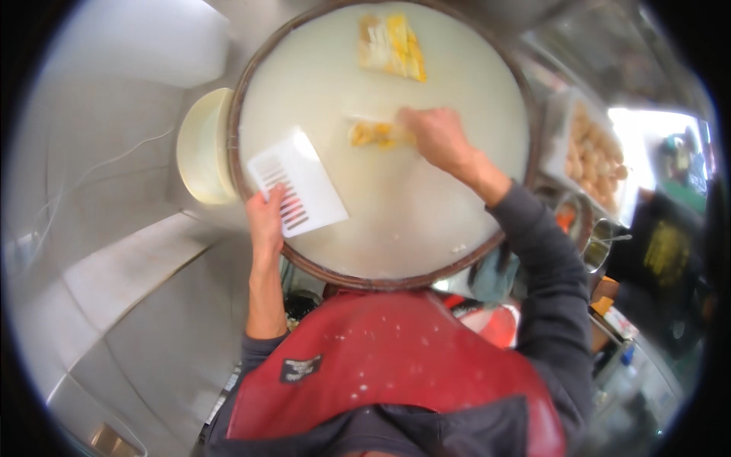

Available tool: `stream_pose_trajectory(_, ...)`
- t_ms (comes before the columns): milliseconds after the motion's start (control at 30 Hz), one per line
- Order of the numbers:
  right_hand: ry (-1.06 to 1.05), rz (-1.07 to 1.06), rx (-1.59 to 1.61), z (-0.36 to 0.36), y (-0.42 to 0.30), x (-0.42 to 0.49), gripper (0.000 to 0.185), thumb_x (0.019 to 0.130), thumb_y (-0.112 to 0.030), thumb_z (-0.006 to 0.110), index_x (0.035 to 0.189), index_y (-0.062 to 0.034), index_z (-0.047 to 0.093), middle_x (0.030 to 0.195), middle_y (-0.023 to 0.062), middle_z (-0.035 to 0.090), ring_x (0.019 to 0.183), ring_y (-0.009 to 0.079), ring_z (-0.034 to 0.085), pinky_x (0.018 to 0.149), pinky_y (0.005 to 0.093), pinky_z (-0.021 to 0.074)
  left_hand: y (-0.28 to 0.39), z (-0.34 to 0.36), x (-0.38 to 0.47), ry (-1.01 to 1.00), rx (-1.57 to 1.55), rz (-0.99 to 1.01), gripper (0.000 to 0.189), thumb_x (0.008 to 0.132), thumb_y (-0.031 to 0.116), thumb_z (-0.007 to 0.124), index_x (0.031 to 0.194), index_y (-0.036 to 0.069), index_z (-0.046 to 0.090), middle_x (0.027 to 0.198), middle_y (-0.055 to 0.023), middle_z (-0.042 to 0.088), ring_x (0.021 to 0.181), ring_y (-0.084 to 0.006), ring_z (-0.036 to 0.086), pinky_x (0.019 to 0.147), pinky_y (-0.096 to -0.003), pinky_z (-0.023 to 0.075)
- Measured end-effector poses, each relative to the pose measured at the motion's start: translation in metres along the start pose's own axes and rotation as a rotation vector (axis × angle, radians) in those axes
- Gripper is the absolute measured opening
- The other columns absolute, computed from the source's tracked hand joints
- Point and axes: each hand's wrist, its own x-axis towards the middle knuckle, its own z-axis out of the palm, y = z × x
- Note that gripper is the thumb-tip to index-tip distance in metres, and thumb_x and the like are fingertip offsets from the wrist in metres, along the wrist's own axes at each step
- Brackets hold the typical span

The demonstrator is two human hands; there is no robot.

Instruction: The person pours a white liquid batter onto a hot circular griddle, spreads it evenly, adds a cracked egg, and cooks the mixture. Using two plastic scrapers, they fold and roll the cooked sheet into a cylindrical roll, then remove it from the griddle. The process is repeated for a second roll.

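A wide round vat (400,283) with a brown rim holds cloudy whitish liquid or a pale smooth surface; which, I cannot tell. My left hand (266,220) grips a white slotted plastic scraper (317,185) by its slotted side, over the vat's left part. My right hand (437,137) is blurred and closed near the middle, at the right end of a small yellow-and-clear piece (371,133), perhaps a packet; its fingertips are hard to make out, and whether they grip it I cannot tell. Farther off lies a larger yellow and whitish packet (394,48).
A pale round tub (205,148) stands against the vat's left side. At right are a white crate (557,137) of brown eggs (594,160), a metal container (598,245) with a handle, and a person in dark clothes (657,245). A tiled wall rises at left.
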Motion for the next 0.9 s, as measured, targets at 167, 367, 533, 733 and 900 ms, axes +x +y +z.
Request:
stream_pose_trajectory(167, 0.032, 0.044, 0.104, -0.054, 0.004, -0.017, 0.039, 0.079, 0.001, 0.049, 0.116, -0.0065, 0.061, 0.088, 0.0179, 0.066, 0.079, 0.0373, 0.063, 0.069, 0.0446, 0.0504, 0.009, 0.020, -0.025, -0.054, 0.047, 0.121, 0.026, 0.088, 0.016, 0.064, 0.104, -0.004, 0.061, 0.088, -0.0099, 0.065, 0.074, -0.0168, 0.064, 0.064, -0.0317, 0.0540)
stream_pose_trajectory(367, 0.131, -0.126, 0.478, -0.003, -0.134, -0.006, 0.024, 0.080, -0.007, 0.054, 0.098, 0.0004, 0.067, 0.075, 0.0238, 0.064, 0.066, 0.0402, 0.059, 0.062, 0.0439, 0.0488, 0.041, -0.051, -0.039, 0.138, 0.345, 0.171, 0.031, 0.096, 0.023, 0.053, 0.101, -0.006, 0.062, 0.087, -0.0109, 0.067, 0.068, -0.0160, 0.063, 0.058, -0.0286, 0.0519)
stream_pose_trajectory(533, -0.002, 0.393, 0.811, 0.090, -0.192, -0.011, 0.031, 0.076, -0.025, 0.065, 0.066, 0.0041, 0.064, 0.058, 0.0192, 0.059, 0.052, 0.0254, 0.057, 0.053, 0.0380, 0.0456, 0.055, -0.073, -0.014, -0.402, 0.322, 0.161, 0.050, 0.096, 0.042, 0.050, 0.104, -0.006, 0.062, 0.099, -0.0129, 0.066, 0.073, -0.0202, 0.064, 0.061, -0.0314, 0.0524)
stream_pose_trajectory(733, 0.120, 0.610, 0.787, 0.065, -0.211, -0.058, 0.031, 0.078, -0.024, 0.067, 0.066, 0.0040, 0.064, 0.051, 0.0056, 0.056, 0.048, 0.0108, 0.050, 0.044, 0.0318, 0.0389, 0.342, -0.206, 0.087, 0.549, 0.633, 1.189, 0.033, 0.089, 0.031, 0.056, 0.077, 0.003, 0.069, 0.066, -0.0183, 0.065, 0.061, -0.0300, 0.066, 0.057, -0.0383, 0.0490)
stream_pose_trajectory(900, 0.219, 0.789, 0.771, 0.033, -0.236, -0.086, 0.028, 0.081, -0.021, 0.065, 0.067, 0.0033, 0.064, 0.053, -0.0002, 0.055, 0.050, 0.0064, 0.047, 0.043, 0.0285, 0.0359, 0.492, -0.212, 0.151, 0.527, 1.006, 1.436, 0.026, 0.080, 0.027, 0.060, 0.077, 0.003, 0.068, 0.071, -0.0204, 0.064, 0.066, -0.0383, 0.063, 0.059, -0.0431, 0.0488)
